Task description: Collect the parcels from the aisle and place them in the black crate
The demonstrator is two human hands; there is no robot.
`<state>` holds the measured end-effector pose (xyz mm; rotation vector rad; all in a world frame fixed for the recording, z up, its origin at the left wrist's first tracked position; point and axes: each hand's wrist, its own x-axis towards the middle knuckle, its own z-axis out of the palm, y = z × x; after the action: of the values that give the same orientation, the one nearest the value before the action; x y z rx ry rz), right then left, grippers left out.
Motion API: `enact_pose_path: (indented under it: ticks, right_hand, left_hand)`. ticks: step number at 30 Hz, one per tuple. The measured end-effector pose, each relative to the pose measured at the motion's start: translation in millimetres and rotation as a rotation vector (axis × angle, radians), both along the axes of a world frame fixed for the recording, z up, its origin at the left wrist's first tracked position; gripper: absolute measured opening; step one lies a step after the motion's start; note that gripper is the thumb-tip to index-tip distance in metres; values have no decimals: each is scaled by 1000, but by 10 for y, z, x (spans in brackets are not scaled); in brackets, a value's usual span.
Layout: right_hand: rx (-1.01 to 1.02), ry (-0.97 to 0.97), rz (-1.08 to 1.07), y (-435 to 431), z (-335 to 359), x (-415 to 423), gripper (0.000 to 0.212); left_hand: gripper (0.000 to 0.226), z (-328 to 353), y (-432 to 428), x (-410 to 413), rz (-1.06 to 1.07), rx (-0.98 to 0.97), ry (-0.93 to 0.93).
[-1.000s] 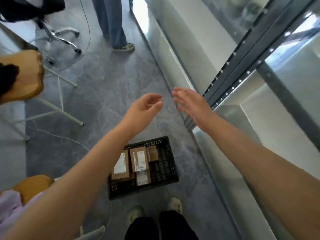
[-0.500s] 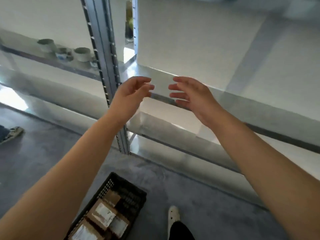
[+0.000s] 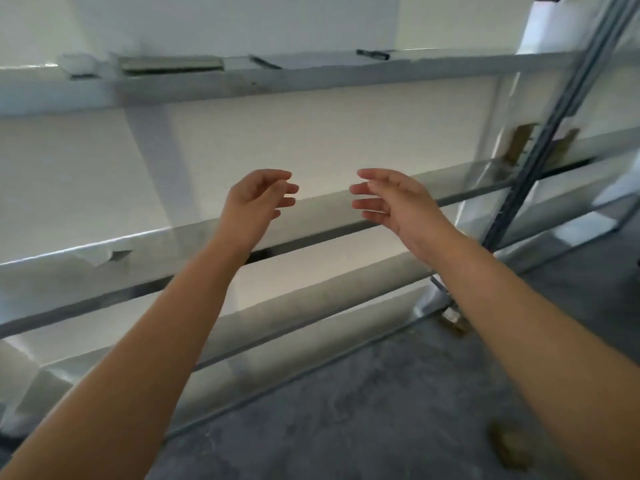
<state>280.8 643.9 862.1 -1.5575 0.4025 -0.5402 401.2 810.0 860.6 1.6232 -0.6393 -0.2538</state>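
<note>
Hovering before blurred shelf (image 3: 346,77): left hand (image 3: 254,199), right hand (image 3: 394,199) loose, empty; floor blobs (image 3: 509,448) indistinct

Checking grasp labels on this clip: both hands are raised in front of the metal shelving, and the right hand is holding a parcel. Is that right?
Not quite. The right hand holds nothing: its fingers are relaxed and loosely spread, like those of the left hand. Both hands are raised in front of the metal shelving, as the head view shows.
</note>
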Motion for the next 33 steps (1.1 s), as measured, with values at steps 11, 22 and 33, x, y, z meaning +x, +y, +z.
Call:
enact_pose_path:
  ticks: [11, 22, 33]
  right_hand:
    - [39, -38, -515, -2236, -204, -1925, 18]
    - [122, -3, -890, -3704, -720, -2345, 19]
    - [231, 150, -1240, -4687, -1303, -2906, 20]
  left_hand:
    - [18, -185, -2803, -1113, -518, 60, -64]
    - [17, -728, -4977, -1277, -904, 129, -76]
    - [18, -1303, -6929, -1867, -1283, 286, -22]
